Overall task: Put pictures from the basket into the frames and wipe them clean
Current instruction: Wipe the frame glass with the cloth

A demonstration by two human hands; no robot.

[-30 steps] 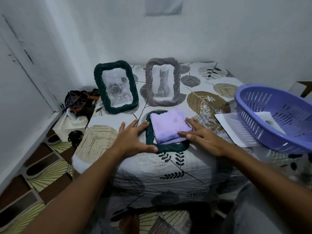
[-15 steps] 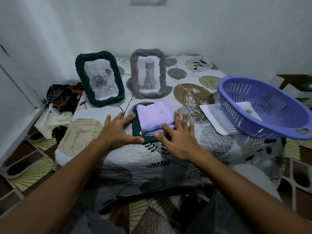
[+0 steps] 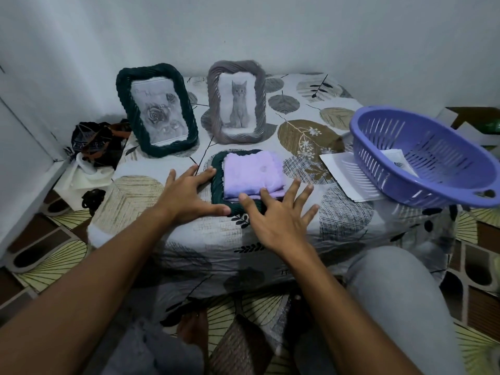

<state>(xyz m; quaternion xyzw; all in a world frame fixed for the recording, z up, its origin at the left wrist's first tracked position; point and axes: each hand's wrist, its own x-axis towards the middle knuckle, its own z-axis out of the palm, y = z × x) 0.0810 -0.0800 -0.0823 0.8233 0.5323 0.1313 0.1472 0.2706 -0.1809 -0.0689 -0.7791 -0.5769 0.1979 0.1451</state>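
A dark green frame (image 3: 217, 185) lies flat near the table's front edge, with a folded lilac cloth (image 3: 250, 175) on top of it. My left hand (image 3: 188, 194) rests flat on the tablecloth with spread fingers against the frame's left side. My right hand (image 3: 281, 212) is spread open over the frame's near right corner, fingertips touching the cloth's front edge. Behind stand a green frame with a rose picture (image 3: 157, 109) and a grey frame with a cat picture (image 3: 236, 102). A purple basket (image 3: 422, 158) at the right holds a picture (image 3: 397, 162).
A white sheet (image 3: 341, 171) lies partly under the basket. The low table (image 3: 311, 220) has a leaf-patterned cloth and stands against a wall. Bags and a white holder (image 3: 92, 158) sit on the floor at the left. My knee (image 3: 392, 280) is at the lower right.
My right hand has slid from the frame's right side round to its near right corner and spread wider. The left hand has stayed at the frame's left side.
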